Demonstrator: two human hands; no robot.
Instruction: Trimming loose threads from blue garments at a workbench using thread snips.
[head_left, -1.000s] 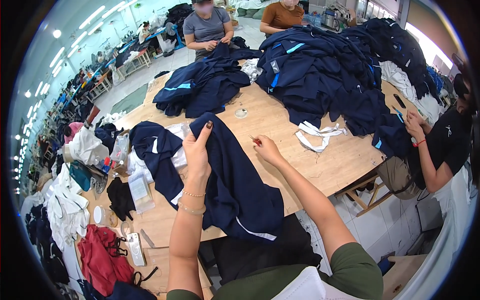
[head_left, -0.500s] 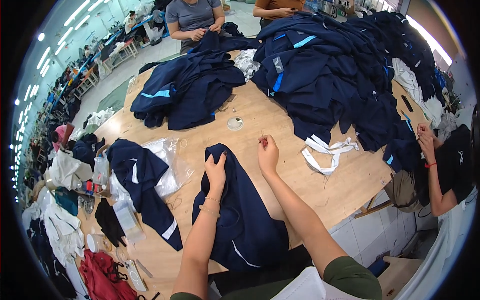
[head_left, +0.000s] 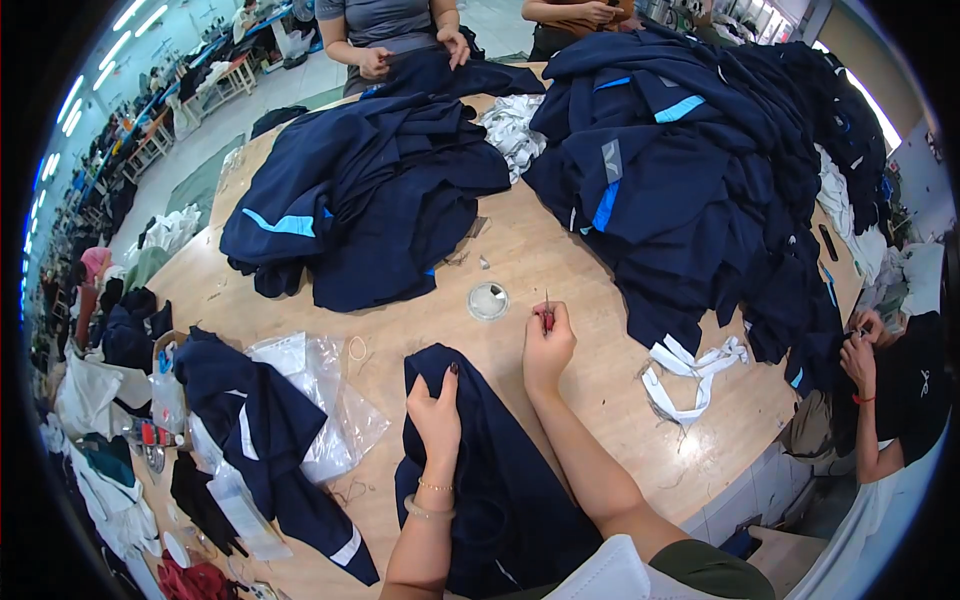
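Note:
My left hand (head_left: 434,417) is closed on a navy garment (head_left: 487,440), gripping a fold near its far end with the thumb on top. The rest of the cloth hangs down toward me over the near part of the table. To the right, my right hand (head_left: 549,345) is raised a little apart from the garment. Its fingers are wrapped round a small red-handled tool (head_left: 547,319) with a thin metal point sticking up; most of it is hidden in the palm.
A small round clear dish (head_left: 488,301) sits ahead on the wooden table (head_left: 400,330). Navy garment heaps (head_left: 370,200) lie beyond it. White strips (head_left: 680,385) rest at right; another navy garment (head_left: 250,420) and clear plastic bags (head_left: 345,410) at left. Co-workers' hands (head_left: 415,55) handle cloth across the table.
My view has shifted, so the table things sit lower in the picture. The far co-worker's hands have spread apart. Both my hands keep their grips.

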